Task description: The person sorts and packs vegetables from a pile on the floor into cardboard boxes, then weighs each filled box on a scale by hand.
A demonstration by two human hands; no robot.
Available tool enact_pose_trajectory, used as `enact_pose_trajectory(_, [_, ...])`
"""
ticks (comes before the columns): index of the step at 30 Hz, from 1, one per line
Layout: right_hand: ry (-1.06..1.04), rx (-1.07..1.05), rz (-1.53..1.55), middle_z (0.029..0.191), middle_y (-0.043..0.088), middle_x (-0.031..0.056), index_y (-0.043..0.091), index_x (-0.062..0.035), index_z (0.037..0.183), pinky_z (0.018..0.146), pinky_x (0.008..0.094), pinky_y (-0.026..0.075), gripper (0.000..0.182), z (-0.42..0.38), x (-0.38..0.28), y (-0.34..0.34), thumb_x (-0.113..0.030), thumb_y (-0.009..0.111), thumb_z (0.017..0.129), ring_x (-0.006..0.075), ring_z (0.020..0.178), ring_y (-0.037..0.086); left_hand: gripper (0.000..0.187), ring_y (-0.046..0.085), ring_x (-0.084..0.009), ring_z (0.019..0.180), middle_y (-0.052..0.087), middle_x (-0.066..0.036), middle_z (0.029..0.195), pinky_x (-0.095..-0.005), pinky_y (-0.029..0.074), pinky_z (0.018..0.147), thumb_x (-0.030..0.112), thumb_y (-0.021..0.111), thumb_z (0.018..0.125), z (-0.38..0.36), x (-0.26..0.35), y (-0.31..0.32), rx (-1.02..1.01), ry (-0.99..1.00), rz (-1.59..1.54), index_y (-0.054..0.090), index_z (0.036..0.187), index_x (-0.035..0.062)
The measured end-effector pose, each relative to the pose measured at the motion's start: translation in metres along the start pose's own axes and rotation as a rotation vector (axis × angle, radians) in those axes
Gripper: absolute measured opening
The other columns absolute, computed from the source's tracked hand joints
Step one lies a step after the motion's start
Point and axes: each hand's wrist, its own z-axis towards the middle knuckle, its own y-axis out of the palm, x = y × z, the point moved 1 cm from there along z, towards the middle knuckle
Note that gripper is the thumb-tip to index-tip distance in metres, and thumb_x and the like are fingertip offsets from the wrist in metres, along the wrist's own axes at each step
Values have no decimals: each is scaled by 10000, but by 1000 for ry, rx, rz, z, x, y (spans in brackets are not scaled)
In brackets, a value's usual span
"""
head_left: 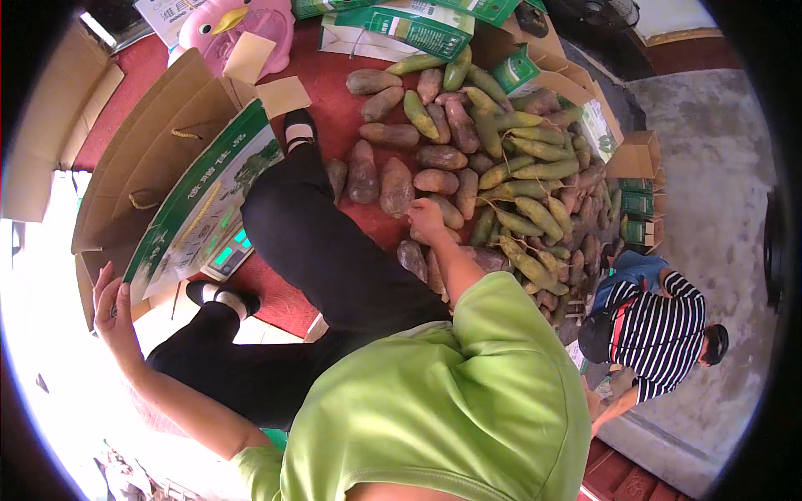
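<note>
My right hand (428,220) reaches down to the heap, its fingers curled at the lower end of a reddish radish (396,185) in clear plastic film. More film-wrapped radishes (362,174) lie around it, beside a pile of long green radishes (535,217). On the other side, my left hand (115,321) is open, its fingers stretched out at the near corner of a tall green and white carton (209,188). Whether the fingertips press on the carton is hard to tell. The carton stands with its brown flaps up.
A scale with a lit green display (232,253) is partly behind the carton. A pink bird-shaped plastic item (238,37) and green cartons (426,29) are at the back. At right, a person in a striped shirt (660,334) bends near the pile and an open brown box (637,159).
</note>
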Motion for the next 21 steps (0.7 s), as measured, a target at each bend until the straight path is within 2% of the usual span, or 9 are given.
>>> enact_pose_trajectory(8, [-192, 122, -113, 710, 641, 77, 647, 7, 933, 570, 276, 485, 196, 51, 4, -33, -69, 605, 757, 140, 617, 593, 146, 404, -279, 1238, 542, -102, 1220, -411, 305, 1024, 75, 599, 804, -2, 12, -1, 3, -56, -21, 651, 923, 8])
enact_pose_trajectory(10, [-18, 97, 127, 849, 667, 148, 672, -27, 860, 743, 352, 499, 202, 66, -9, -43, -170, 647, 720, 269, 783, 648, 165, 443, -250, 1193, 529, -126, 1225, -374, 339, 997, 57, 570, 808, -3, 8, 0, -11, -20, -67, 638, 940, -14])
enact_pose_trajectory(12, [115, 108, 153, 846, 670, 139, 661, -4, 891, 764, 336, 495, 238, 86, -13, -55, -148, 682, 703, 228, 787, 645, 172, 417, -270, 1218, 524, -128, 1227, -391, 325, 1008, 70, 575, 798, -3, 11, 1, -4, -36, -43, 639, 937, -10])
enact_pose_trajectory(14, [16, 213, -174, 851, 664, 119, 640, 22, 917, 729, 320, 501, 254, 120, 7, -56, -110, 684, 705, 196, 777, 624, 181, 399, -278, 1240, 539, -112, 1216, -408, 317, 1008, 115, 621, 774, -2, 16, 1, -4, -33, -20, 654, 917, 9])
enact_pose_trajectory(15, [9, 191, -175, 851, 664, 119, 640, 22, 917, 729, 320, 501, 254, 134, 16, -60, -110, 684, 705, 196, 777, 624, 202, 393, -284, 1245, 542, -116, 1210, -413, 306, 1017, 150, 630, 766, -2, 17, 1, 0, -20, -13, 655, 909, 9])
enact_pose_trajectory(17, [15, 258, 37, 825, 646, 89, 630, 9, 950, 626, 317, 508, 270, 156, 25, -59, -108, 689, 714, 186, 750, 602, 211, 393, -287, 1245, 544, -116, 1207, -416, 302, 1020, 160, 634, 759, -1, 20, 2, 8, -19, 7, 655, 902, 7])
enact_pose_trajectory(19, [334, 267, 306, 808, 624, 67, 618, -3, 972, 522, 324, 493, 278, 135, -40, -67, -112, 687, 726, 196, 704, 589, 225, 393, -295, 1246, 549, -118, 1201, -424, 300, 1023, 173, 638, 735, -1, 16, 3, 19, -4, -7, 657, 881, 2])
enact_pose_trajectory(20, [311, 118, 439, 716, 562, 33, 585, -68, 921, 423, 279, 405, 189, 148, -33, -70, -114, 666, 756, 146, 545, 515, 225, 393, -295, 1246, 549, -118, 1201, -424, 300, 1023, 173, 638, 735, 1, 16, 4, 32, -28, 15, 657, 881, 2])
enact_pose_trajectory(21, [286, 75, 474, 674, 531, 23, 571, -87, 878, 403, 290, 398, 158, 190, 17, -68, -122, 665, 757, 151, 490, 475, 224, 394, -293, 1247, 550, -118, 1200, -425, 300, 1024, 165, 637, 726, 1, 21, 4, 20, -17, -11, 658, 879, 3])
